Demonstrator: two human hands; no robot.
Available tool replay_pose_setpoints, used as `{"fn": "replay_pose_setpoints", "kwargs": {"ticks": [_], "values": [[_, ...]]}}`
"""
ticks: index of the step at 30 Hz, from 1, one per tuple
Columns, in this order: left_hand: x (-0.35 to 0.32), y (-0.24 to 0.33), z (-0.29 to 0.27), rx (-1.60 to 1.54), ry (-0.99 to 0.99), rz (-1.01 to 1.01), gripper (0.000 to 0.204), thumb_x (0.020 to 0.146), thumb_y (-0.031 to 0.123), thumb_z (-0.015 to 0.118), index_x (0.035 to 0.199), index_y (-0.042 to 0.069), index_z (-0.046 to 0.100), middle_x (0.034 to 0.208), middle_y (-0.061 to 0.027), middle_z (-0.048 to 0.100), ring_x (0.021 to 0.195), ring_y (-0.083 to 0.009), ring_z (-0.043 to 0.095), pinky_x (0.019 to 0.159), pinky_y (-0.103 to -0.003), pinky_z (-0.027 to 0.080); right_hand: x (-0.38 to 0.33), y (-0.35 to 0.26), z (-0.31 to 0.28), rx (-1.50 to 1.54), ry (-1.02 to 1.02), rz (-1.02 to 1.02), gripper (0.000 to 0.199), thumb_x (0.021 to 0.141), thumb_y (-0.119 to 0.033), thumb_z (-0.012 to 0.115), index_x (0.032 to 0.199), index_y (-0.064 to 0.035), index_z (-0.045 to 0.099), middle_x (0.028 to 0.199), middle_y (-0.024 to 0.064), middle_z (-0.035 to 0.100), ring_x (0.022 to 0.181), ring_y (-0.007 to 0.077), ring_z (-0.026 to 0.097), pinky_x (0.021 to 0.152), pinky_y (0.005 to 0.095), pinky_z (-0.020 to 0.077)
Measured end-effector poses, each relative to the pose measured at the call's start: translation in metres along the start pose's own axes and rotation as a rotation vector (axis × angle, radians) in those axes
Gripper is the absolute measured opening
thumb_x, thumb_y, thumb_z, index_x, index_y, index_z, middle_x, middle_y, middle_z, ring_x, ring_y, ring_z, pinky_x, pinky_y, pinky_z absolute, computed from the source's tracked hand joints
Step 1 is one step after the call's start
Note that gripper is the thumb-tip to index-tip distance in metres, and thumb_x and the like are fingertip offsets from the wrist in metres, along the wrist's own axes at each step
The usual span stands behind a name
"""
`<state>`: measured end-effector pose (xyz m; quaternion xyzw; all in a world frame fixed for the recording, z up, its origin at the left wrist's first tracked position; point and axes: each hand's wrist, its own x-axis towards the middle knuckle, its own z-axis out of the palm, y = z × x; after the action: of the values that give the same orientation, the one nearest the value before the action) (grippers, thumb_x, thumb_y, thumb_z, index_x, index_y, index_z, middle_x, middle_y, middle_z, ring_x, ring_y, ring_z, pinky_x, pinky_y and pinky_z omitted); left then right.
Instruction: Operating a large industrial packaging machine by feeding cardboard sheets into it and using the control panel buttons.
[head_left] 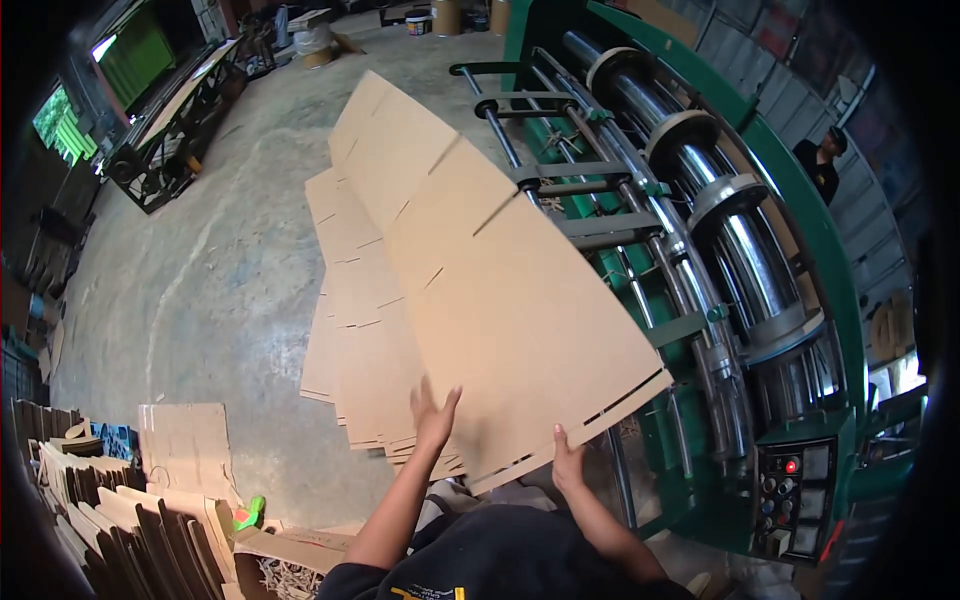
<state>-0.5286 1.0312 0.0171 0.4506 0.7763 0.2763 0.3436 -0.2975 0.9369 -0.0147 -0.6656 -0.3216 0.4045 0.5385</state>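
A large slotted cardboard sheet (520, 330) is tilted in front of me, its right side close to the machine's rods. My right hand (567, 462) pinches its near edge, thumb on top and the other fingers hidden underneath. At the sheet's left edge my left hand (433, 415) is open, fingers spread and slightly blurred; whether it touches the sheet I cannot tell. Beneath and to the left lies a stack of similar slotted cardboard sheets (365, 350), fanned unevenly, its lower part covered by the upper sheet.
A green machine with shiny rollers (745, 260) runs along the right, with a control panel (795, 495) near me. A person (822, 165) stands behind it. Upright cardboard pieces (150, 530) and a box of scraps (285, 555) sit at lower left. A long bench (175, 115) stands far left.
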Motion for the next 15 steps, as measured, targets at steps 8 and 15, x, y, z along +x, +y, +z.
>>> {"fn": "replay_pose_setpoints", "kwargs": {"ticks": [8,15], "values": [[0.029,-0.248,0.047,0.056,-0.037,0.074,0.066,0.074,0.025,0.058,0.131,0.003,0.032,0.128,-0.0238,0.039,0.120,-0.0346,0.038,0.099,-0.035,0.032,0.001,0.090,0.038,0.243,-0.435,0.853,0.039,0.086,-0.022,0.055,0.117,0.0001,0.044,0.097,0.0141,0.059,0.090,0.0242,0.059,0.079,0.0369,0.0490],[0.048,-0.280,0.011,0.765,-0.861,0.150,0.038,0.073,0.031,0.054,0.095,0.002,0.064,0.098,-0.0185,0.062,0.097,-0.0313,0.057,0.086,-0.037,0.044,0.010,0.145,-0.029,-0.533,-0.513,0.885,0.023,0.084,-0.023,0.053,0.103,-0.0103,0.058,0.087,0.0093,0.062,0.068,0.0175,0.062,0.055,0.0282,0.0511]]}}
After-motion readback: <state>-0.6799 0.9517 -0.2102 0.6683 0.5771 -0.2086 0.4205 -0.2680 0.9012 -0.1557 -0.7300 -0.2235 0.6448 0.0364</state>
